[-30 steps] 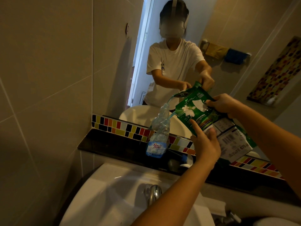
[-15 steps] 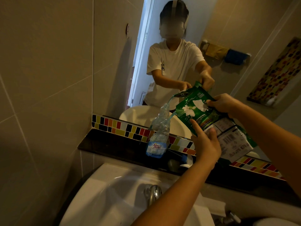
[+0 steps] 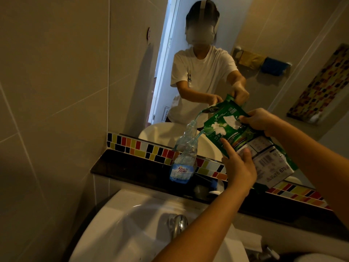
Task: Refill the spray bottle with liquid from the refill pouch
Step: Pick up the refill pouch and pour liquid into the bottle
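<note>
A clear plastic spray bottle (image 3: 184,163) with a blue label stands upright and uncapped on the dark ledge (image 3: 132,167) behind the sink. I hold the green refill pouch (image 3: 243,140) tilted above it, spout to the left. A thin stream of bluish liquid (image 3: 199,134) runs from the spout into the bottle's neck. My left hand (image 3: 238,167) grips the pouch from below. My right hand (image 3: 259,121) holds its upper edge. The bottle's spray head (image 3: 213,188) lies on the ledge just right of the bottle.
A white sink (image 3: 143,227) with a chrome tap (image 3: 177,224) lies under my arms. A strip of coloured tiles (image 3: 143,148) borders the mirror (image 3: 245,53), which shows a person and the pouch. A tiled wall (image 3: 56,91) closes the left side.
</note>
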`<state>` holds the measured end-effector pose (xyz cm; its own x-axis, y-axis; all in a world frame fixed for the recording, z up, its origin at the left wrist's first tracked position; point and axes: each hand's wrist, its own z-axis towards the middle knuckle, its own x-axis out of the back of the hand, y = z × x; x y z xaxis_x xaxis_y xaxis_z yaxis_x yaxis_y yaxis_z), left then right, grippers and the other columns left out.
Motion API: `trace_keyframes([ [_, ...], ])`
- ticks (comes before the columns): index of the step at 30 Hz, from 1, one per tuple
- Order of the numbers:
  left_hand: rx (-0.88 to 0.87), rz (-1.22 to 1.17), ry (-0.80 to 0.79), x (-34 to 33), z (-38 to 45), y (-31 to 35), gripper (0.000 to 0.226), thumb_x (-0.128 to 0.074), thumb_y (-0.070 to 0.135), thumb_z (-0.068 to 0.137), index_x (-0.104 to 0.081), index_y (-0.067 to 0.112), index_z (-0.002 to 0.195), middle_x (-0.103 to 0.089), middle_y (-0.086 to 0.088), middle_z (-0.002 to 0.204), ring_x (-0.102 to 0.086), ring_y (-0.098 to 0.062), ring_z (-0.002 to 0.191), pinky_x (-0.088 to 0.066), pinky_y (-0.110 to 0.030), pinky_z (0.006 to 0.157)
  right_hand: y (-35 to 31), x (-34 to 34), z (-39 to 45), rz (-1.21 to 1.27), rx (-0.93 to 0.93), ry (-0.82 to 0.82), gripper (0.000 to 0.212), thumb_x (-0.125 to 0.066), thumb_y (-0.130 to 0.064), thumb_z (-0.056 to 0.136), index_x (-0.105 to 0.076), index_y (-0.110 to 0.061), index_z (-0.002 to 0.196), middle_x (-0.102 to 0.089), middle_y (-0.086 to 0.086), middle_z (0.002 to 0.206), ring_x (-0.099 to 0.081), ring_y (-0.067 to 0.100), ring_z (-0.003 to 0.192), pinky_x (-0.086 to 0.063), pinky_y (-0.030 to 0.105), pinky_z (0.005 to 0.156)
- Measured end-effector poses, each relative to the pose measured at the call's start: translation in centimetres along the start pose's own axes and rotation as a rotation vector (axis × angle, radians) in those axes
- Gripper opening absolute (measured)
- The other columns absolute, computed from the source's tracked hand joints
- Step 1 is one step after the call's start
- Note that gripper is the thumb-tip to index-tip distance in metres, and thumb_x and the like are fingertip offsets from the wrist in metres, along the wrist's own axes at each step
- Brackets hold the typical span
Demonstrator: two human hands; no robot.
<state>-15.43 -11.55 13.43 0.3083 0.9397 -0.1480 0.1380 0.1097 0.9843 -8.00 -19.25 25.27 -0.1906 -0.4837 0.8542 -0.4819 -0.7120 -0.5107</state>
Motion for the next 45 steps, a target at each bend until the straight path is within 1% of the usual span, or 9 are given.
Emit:
trace_keyframes([
  [4, 0.007, -0.007, -0.003, 0.03, -0.02, 0.07, 0.072, -0.036, 0.045, 0.101, 0.016, 0.04, 0.151, -0.034, -0.024, 0.146, -0.053, -0.035, 0.121, -0.047, -0.041, 0.093, -0.14, -0.05, 0.05, -0.012, 0.002, 0.0, 0.024, -0.056, -0.032, 0.095, -0.065, -0.01, 0.102, -0.068, 0.019, 0.107, -0.067, 0.033, 0.094, -0.053, 0.045, 0.088],
  [9, 0.009, -0.004, -0.003, 0.07, -0.08, 0.25, 0.071, -0.034, 0.046, 0.101, 0.016, 0.04, 0.151, -0.032, -0.024, 0.147, -0.052, -0.036, 0.122, -0.046, -0.041, 0.094, -0.17, -0.07, 0.2, -0.018, 0.007, 0.008, 0.023, -0.057, -0.031, 0.094, -0.066, -0.011, 0.098, -0.068, 0.02, 0.108, -0.067, 0.035, 0.101, -0.054, 0.046, 0.09],
  [13, 0.01, -0.001, -0.003, 0.06, -0.28, 0.38, 0.073, -0.029, 0.056, 0.095, 0.016, 0.04, 0.151, -0.031, -0.025, 0.148, -0.051, -0.037, 0.124, -0.046, -0.042, 0.097, -0.16, -0.01, 0.32, -0.015, 0.005, -0.002, 0.026, -0.057, -0.03, 0.095, -0.066, -0.008, 0.105, -0.068, 0.02, 0.108, -0.066, 0.032, 0.092, -0.053, 0.044, 0.088],
  [15, 0.007, -0.003, -0.004, 0.05, -0.22, 0.31, 0.071, -0.032, 0.05, 0.099, 0.016, 0.04, 0.151, -0.03, -0.025, 0.149, -0.051, -0.037, 0.125, -0.045, -0.042, 0.097, -0.14, -0.01, 0.41, -0.015, 0.008, -0.006, 0.027, -0.057, -0.03, 0.095, -0.065, -0.007, 0.108, -0.068, 0.02, 0.108, -0.065, 0.03, 0.088, -0.053, 0.042, 0.085],
  [20, 0.007, -0.016, -0.007, -0.02, -0.23, 0.23, 0.072, -0.035, 0.044, 0.101, 0.016, 0.04, 0.151, -0.03, -0.023, 0.15, -0.049, -0.036, 0.127, -0.045, -0.043, 0.1, -0.11, 0.03, 0.38, -0.02, 0.004, 0.001, 0.03, -0.057, -0.031, 0.094, -0.066, -0.007, 0.111, -0.068, 0.019, 0.108, -0.067, 0.034, 0.099, -0.054, 0.045, 0.089],
  [24, 0.006, -0.014, -0.001, -0.06, -0.18, 0.26, 0.072, -0.036, 0.044, 0.101, 0.016, 0.04, 0.151, -0.031, -0.023, 0.148, -0.051, -0.036, 0.125, -0.047, -0.044, 0.099, -0.16, 0.05, 0.34, -0.014, -0.003, -0.003, 0.023, -0.057, -0.03, 0.095, -0.065, -0.01, 0.101, -0.068, 0.019, 0.107, -0.067, 0.033, 0.099, -0.054, 0.044, 0.087],
  [37, -0.005, -0.015, -0.008, 0.04, -0.44, 0.51, 0.073, -0.03, 0.055, 0.096, 0.017, 0.04, 0.15, -0.03, -0.025, 0.15, -0.052, -0.036, 0.125, -0.048, -0.044, 0.099, -0.23, 0.16, 0.32, -0.029, 0.017, 0.008, 0.029, -0.058, -0.03, 0.094, -0.066, -0.007, 0.11, -0.068, 0.019, 0.108, -0.067, 0.033, 0.097, -0.053, 0.044, 0.088],
  [40, -0.008, -0.021, -0.008, 0.05, -0.43, 0.42, 0.072, -0.035, 0.044, 0.101, 0.016, 0.039, 0.151, -0.029, -0.025, 0.15, -0.051, -0.036, 0.125, -0.046, -0.042, 0.099, -0.18, 0.14, 0.33, -0.032, 0.018, 0.004, 0.03, -0.058, -0.031, 0.094, -0.066, -0.006, 0.11, -0.068, 0.019, 0.108, -0.067, 0.034, 0.1, -0.053, 0.043, 0.087],
  [45, -0.002, -0.017, -0.008, 0.1, -0.35, 0.46, 0.072, -0.036, 0.043, 0.101, 0.017, 0.04, 0.15, -0.03, -0.024, 0.149, -0.051, -0.036, 0.125, -0.046, -0.042, 0.098, -0.22, 0.11, 0.35, -0.026, 0.008, 0.004, 0.032, -0.058, -0.031, 0.094, -0.066, -0.006, 0.113, -0.068, 0.019, 0.108, -0.067, 0.033, 0.098, -0.054, 0.043, 0.087],
])
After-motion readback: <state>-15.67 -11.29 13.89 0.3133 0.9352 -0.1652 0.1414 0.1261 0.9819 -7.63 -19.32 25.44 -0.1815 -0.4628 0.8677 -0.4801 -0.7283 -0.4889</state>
